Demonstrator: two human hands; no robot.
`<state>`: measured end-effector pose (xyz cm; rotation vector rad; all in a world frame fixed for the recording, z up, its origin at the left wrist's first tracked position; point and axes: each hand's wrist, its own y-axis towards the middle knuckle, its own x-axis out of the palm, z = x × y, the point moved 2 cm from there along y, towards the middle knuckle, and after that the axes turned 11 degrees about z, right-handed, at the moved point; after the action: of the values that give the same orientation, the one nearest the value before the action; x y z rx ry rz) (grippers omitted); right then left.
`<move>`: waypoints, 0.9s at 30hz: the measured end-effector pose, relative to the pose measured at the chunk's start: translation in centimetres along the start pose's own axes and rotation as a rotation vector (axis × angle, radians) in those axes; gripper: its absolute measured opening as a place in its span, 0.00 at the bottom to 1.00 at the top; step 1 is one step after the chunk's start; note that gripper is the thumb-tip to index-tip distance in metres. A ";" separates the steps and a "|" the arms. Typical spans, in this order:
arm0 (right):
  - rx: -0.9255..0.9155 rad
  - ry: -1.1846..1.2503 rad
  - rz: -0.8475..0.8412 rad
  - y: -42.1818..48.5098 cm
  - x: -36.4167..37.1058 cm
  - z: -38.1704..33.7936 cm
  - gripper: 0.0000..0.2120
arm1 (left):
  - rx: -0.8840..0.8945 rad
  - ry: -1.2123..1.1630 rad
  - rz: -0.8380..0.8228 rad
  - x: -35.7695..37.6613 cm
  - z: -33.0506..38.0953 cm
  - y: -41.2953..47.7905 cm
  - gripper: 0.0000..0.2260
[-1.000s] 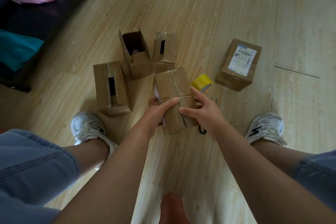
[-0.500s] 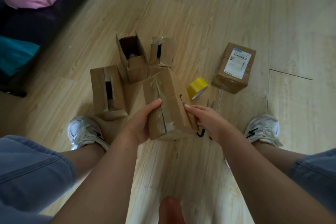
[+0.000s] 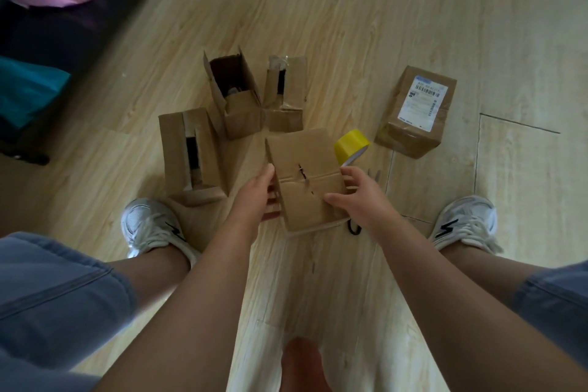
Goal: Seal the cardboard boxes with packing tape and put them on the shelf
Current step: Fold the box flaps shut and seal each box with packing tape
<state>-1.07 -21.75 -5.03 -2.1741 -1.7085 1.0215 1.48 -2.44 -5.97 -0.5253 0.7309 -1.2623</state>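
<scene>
Sealing is the step in hand: the left hand holds the 9 o'clock side of 1 box at the centre of the view, and the right hand grips its 3 o'clock edge. Its upturned seam looks torn and untaped, so the next move probably calls for the right hand to let go and fetch the yellow tape roll, just beside the box at 1 o'clock.

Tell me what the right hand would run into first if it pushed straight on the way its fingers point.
The held box: the right hand grips its right edge, fingers aimed up and left across it. Just beyond lies the yellow tape roll, though depth is hard to judge.
</scene>
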 end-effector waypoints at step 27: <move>-0.342 -0.597 0.290 5.5 -1.6 -0.7 0.23 | 0.419 0.530 0.580 1.8 -1.4 1.4 0.20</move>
<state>3.46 -24.80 -6.87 -2.5636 -1.9548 1.7038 1.58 -3.78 -8.22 0.3674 0.9374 -0.9580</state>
